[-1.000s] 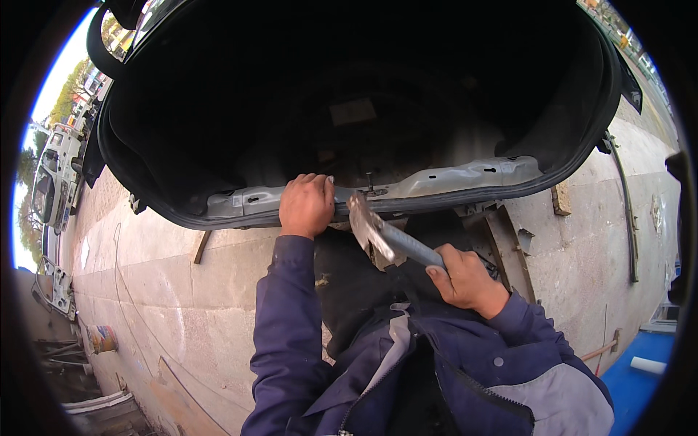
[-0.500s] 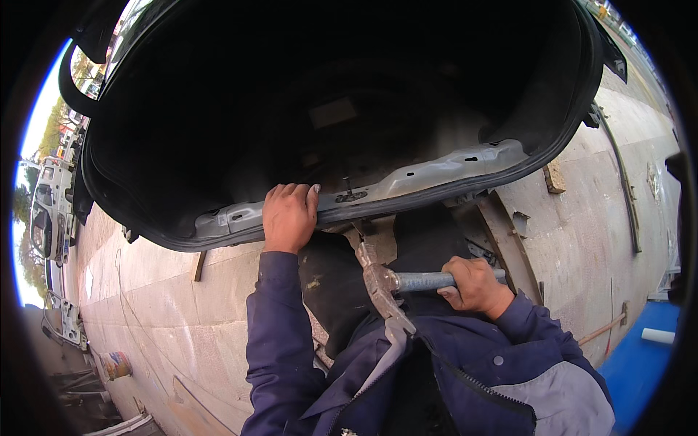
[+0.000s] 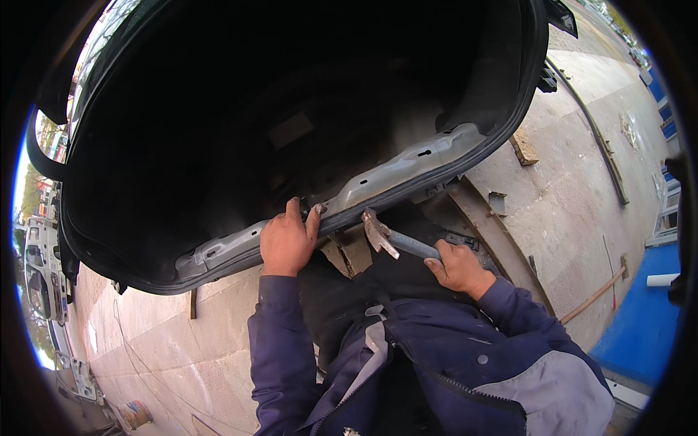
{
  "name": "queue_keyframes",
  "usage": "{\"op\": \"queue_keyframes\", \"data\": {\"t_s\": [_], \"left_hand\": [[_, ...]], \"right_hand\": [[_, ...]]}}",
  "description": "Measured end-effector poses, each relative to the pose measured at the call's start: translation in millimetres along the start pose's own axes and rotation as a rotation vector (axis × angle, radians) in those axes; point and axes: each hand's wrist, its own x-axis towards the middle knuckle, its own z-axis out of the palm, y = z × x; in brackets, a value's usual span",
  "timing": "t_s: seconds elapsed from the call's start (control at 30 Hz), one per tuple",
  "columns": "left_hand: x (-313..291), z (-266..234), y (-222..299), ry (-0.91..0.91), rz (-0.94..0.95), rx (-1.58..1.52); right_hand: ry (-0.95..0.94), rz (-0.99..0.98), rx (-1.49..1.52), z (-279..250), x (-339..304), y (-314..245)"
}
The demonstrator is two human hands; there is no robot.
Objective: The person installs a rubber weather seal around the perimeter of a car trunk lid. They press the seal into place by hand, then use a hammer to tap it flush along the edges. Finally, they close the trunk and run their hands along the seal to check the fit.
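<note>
My left hand [image 3: 289, 241] is closed over the rear sill of a car trunk, its fingers on the grey metal panel [image 3: 396, 166] and the black rubber seal [image 3: 425, 179]. The fingertips and thumb are by the middle of the panel, where the hand hides most of a small dark fitting. In my right hand [image 3: 461, 269] is a hammer [image 3: 411, 244], gripped by its grey tube-like handle. The worn metal head hangs just below the seal, to the right of my left hand. I cannot tell whether it touches the car.
The dark trunk interior [image 3: 291, 131] opens ahead of me. On the concrete floor lie a long metal beam [image 3: 502, 240], a wooden block [image 3: 523, 147] and a dark curved strip [image 3: 592, 127]. A blue surface [image 3: 640, 312] is at the right, a bucket [image 3: 134, 414] at lower left.
The hammer has moved up, its head now close beneath the seal. My left hand stays on the sill, with its index finger more extended. The whole view has tilted.
</note>
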Motion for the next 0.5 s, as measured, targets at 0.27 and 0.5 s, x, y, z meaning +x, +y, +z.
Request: {"op": "queue_keyframes", "data": {"t_s": [0.27, 0.5], "left_hand": [[4, -3, 18, 0.186, 0.207, 0.016], [27, 11, 73, -0.046, 0.412, -0.010]], "right_hand": [[0.365, -0.219, 0.203, 10, -30, 21], [0.263, 0.044, 0.181, 15, -42, 34]]}}
